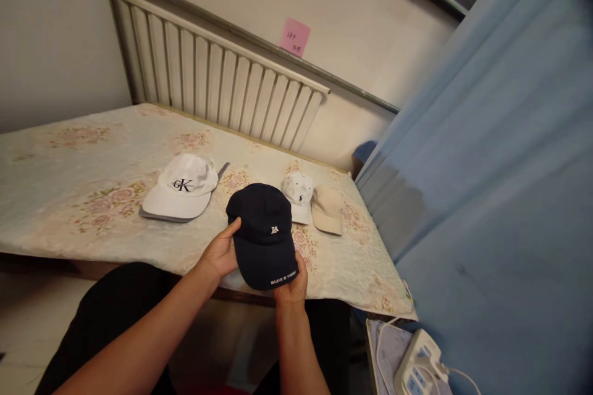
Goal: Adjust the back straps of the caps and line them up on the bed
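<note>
I hold a dark navy cap (264, 231) with a small white logo and white lettering on its brim, just above the near edge of the bed. My left hand (221, 253) grips its left side, thumb on the crown. My right hand (291, 285) holds the brim from below, thumb on top. Beyond it on the bed lie a white cap (183, 188) with a black logo stacked on a grey one, a small white cap (299, 194) and a beige cap (328, 208).
The bed (69, 185) has a pale floral cover. A white radiator (217, 77) runs along the far wall with a pink sticky note (294, 37) above. A blue curtain (500, 197) hangs at right; a power strip (419, 364) lies at bottom right.
</note>
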Demonstrator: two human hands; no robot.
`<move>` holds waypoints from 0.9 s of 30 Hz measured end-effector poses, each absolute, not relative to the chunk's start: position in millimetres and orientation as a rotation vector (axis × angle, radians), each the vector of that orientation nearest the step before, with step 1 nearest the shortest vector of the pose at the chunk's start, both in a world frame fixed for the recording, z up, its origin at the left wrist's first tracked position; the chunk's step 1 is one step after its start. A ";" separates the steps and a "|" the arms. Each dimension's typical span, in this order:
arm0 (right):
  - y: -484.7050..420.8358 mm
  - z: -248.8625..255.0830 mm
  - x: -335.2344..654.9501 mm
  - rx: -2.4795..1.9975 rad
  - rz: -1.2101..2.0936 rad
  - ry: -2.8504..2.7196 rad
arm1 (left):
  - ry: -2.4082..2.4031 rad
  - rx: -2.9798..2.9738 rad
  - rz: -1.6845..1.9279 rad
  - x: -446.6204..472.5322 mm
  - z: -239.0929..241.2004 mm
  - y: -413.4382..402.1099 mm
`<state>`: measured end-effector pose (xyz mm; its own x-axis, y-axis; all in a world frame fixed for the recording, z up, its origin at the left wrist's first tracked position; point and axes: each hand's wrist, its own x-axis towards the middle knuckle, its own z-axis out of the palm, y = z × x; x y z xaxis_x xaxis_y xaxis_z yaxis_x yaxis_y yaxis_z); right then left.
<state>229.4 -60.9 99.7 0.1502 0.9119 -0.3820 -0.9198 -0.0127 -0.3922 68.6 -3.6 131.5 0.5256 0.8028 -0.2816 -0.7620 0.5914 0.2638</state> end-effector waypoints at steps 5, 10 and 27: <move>-61.0 97.8 229.0 -0.640 1.465 -0.001 | 0.414 0.107 0.938 68.2 130.4 -3.5; -59.2 90.8 229.9 -0.633 1.468 -0.029 | 0.416 0.108 0.933 68.4 130.6 -3.4; -58.7 69.3 247.3 -0.557 1.515 -0.099 | 0.567 0.134 0.965 83.6 119.0 -1.4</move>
<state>247.3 -58.7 69.3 0.0780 0.9579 -0.2763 -0.9137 -0.0422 -0.4042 83.6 -1.4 119.0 0.4372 0.8074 -0.3962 -0.7392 0.5735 0.3532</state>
